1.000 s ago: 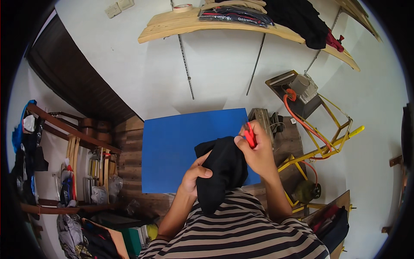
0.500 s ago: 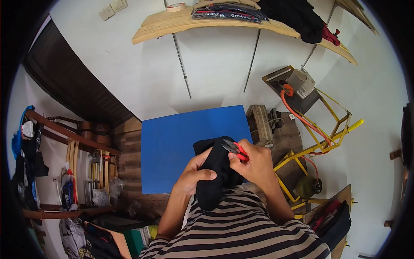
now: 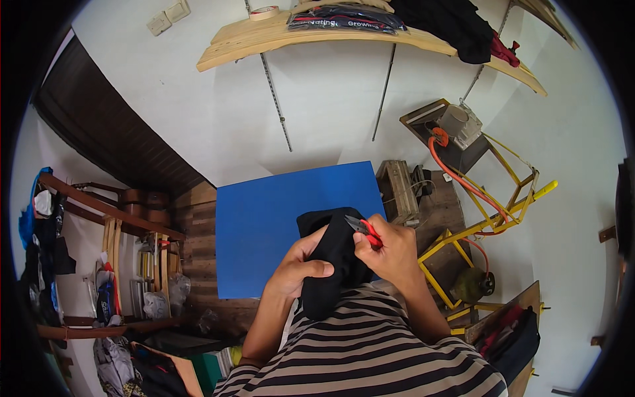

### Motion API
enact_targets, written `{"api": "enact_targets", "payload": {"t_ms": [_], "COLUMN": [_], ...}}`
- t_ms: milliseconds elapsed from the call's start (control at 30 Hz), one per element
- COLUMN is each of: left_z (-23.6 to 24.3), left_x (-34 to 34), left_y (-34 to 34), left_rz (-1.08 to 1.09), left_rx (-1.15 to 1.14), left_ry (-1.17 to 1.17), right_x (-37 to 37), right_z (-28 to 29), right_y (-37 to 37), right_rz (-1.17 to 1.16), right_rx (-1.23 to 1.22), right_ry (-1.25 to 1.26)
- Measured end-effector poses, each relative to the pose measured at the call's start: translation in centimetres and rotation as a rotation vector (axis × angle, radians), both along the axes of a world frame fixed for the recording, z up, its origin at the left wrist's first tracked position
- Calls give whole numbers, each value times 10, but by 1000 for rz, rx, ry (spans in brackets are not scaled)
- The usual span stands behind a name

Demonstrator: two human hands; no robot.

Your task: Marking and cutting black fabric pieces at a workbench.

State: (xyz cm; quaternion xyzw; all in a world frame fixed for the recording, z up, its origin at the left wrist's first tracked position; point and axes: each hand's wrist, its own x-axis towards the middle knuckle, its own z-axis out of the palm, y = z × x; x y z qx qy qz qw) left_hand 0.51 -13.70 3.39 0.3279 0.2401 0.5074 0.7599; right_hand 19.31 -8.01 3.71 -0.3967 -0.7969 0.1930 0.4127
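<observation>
A piece of black fabric (image 3: 332, 271) is bunched in front of my striped shirt, over the near part of a blue board (image 3: 258, 218). My left hand (image 3: 297, 268) grips its left side, thumb lying on top. My right hand (image 3: 391, 245) is closed on small thread snips (image 3: 372, 238) with red handles and dark pointed blades. The blades lie against the upper right part of the fabric; whether they touch a thread is too small to tell.
A wooden shelf (image 3: 231, 46) with folded garments and tape is on the wall ahead. A wooden crate (image 3: 397, 190) and yellow metal frame (image 3: 436, 251) with orange hose stand right. Racks (image 3: 79, 198) with clothes line the left. A dark door (image 3: 99, 126) is upper left.
My right hand has moved down from above the fabric, turning the snips so their blades now rest on it. My left hand stays on the fabric.
</observation>
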Motion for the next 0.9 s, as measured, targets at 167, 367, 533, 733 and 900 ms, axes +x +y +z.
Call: {"api": "enact_targets", "payload": {"t_ms": [167,367,533,733,900], "left_z": [-1,0,-3,-5,-3], "left_x": [6,10,9,7,11], "left_y": [3,6,10,13,15], "left_rz": [24,39,18,-65,-57], "left_rx": [-18,-16,-11,28,53], "left_ry": [-8,13,10,22,66], "right_x": [-2,1,6,17,23], "right_z": [-3,-3,-1,5,10], "right_y": [2,2,2,8,11], "right_rz": [2,47,137,357,453], "right_rx": [41,19,-123,-316,-359], "right_ry": [36,32,39,29,22]}}
